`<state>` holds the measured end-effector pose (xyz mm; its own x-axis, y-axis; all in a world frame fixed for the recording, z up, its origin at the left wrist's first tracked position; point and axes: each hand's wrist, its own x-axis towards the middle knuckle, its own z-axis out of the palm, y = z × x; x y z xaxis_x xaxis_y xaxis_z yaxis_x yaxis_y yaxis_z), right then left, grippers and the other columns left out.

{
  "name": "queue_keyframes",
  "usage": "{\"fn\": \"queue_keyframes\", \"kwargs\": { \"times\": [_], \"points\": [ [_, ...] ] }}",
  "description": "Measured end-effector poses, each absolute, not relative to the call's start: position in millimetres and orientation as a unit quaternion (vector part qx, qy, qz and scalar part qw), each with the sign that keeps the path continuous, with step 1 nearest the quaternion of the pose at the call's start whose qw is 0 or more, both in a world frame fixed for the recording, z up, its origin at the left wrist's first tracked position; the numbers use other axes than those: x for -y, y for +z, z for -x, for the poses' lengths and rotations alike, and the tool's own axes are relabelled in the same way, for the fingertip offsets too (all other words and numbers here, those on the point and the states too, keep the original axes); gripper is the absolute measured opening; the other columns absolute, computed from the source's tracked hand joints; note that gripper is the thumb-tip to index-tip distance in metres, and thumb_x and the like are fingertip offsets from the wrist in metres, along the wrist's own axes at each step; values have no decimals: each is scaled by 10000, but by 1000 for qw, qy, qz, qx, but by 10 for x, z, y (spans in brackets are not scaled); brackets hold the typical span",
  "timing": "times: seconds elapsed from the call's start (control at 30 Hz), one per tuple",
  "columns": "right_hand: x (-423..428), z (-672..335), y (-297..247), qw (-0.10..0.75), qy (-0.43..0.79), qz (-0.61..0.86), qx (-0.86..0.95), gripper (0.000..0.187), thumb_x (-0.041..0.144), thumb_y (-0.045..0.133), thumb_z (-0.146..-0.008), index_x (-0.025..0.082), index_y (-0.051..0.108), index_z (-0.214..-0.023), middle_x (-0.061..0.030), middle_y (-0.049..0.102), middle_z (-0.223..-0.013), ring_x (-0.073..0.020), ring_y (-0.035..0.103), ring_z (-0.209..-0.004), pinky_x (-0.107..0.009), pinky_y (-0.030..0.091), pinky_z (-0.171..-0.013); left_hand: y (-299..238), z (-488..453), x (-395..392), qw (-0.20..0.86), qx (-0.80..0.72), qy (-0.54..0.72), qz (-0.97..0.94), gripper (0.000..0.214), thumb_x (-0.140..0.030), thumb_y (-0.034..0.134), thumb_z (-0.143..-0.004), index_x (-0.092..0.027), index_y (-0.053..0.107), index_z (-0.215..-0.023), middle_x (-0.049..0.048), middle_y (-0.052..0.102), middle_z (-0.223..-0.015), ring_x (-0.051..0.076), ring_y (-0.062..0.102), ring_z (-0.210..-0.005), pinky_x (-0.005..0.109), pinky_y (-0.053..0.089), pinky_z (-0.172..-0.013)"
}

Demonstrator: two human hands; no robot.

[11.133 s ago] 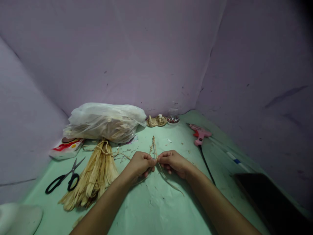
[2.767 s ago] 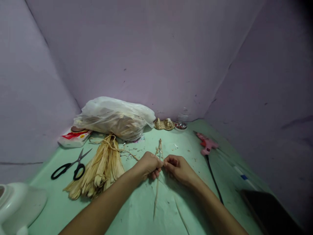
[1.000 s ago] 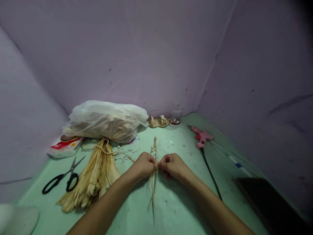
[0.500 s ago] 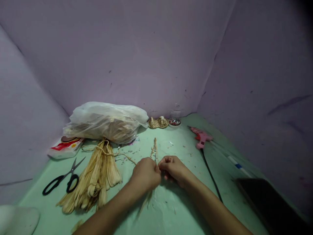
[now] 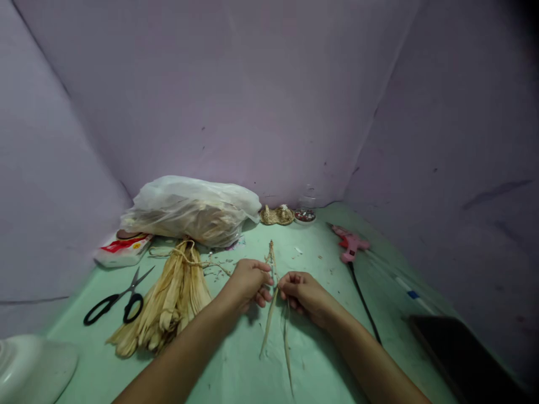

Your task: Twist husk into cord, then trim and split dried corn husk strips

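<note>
A thin braid of dried straw strips [image 5: 271,259] lies on the green table [image 5: 236,370], pointing away from me. My left hand [image 5: 247,283] pinches its near end, fingers closed on the braid. My right hand [image 5: 304,291] is closed on the loose strands [image 5: 278,331], which trail toward me in two long strips. The hands sit a few centimetres apart at the middle of the table.
A bundle of dried husk strips [image 5: 168,297] lies left of my hands, with black scissors [image 5: 115,297] beyond it. A plastic bag of husks [image 5: 193,210], a red and white packet [image 5: 124,247], a small woven piece [image 5: 277,215], a bead dish [image 5: 305,215] and a pink glue gun [image 5: 349,246] are at the back.
My hands have drawn slightly apart. The loose strands, bunched under my left hand half a second ago, now lie spread in two strips toward me.
</note>
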<state>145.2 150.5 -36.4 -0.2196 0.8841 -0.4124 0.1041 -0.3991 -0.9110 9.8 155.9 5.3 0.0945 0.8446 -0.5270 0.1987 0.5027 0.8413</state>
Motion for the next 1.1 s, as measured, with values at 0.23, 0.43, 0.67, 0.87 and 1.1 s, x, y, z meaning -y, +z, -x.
{"fn": "queue_keyframes", "kwargs": {
  "times": [0.23, 0.43, 0.67, 0.87, 1.1],
  "points": [
    [-1508, -1453, -366, 312, 635, 527, 471, 45, 179, 503, -605, 146, 504, -636, 48, 503, -474, -25, 337, -324, -150, 220, -295, -82, -120, -1582, 704, -550, 224, -390, 113, -27, 431, -623, -86, 521, -657, 39, 570, -543, 77, 505, -378, 176, 389, -356],
    [-1495, -1447, -366, 312, 621, 514, 503, 174, 292, 580, -619, 145, 488, -624, 42, 515, -484, -32, 372, -345, -158, 251, -312, -109, -81, -1651, 731, -525, 188, -393, 149, -22, 410, -653, -90, 533, -603, 32, 552, -496, 67, 478, -337, 149, 340, -302],
    [-1483, -1466, -331, 294, 610, 510, 530, 183, 303, 570, -620, 140, 491, -640, 43, 494, -487, -32, 362, -359, -160, 241, -330, -159, -150, -1680, 712, -533, 156, -429, 200, -52, 406, -698, -88, 523, -539, 22, 498, -422, 82, 471, -329, 184, 378, -341],
    [-1487, -1477, -357, 271, 576, 519, 570, 186, 325, 530, -662, 153, 460, -647, 40, 489, -520, -45, 394, -378, -172, 299, -362, -222, -102, -1636, 618, -585, 188, -491, 199, -69, 479, -613, -132, 445, -427, -19, 400, -306, 78, 360, -252, 192, 236, -293],
    [-1510, -1506, -396, 258, 420, 538, 684, 69, 219, 518, -667, 156, 501, -647, 36, 490, -481, -77, 410, -440, -193, 289, -436, -191, -126, -1577, 584, -587, 202, -523, 189, -105, 500, -573, -164, 404, -422, -64, 320, -297, 57, 267, -267, 204, 152, -320]
  ]
}}
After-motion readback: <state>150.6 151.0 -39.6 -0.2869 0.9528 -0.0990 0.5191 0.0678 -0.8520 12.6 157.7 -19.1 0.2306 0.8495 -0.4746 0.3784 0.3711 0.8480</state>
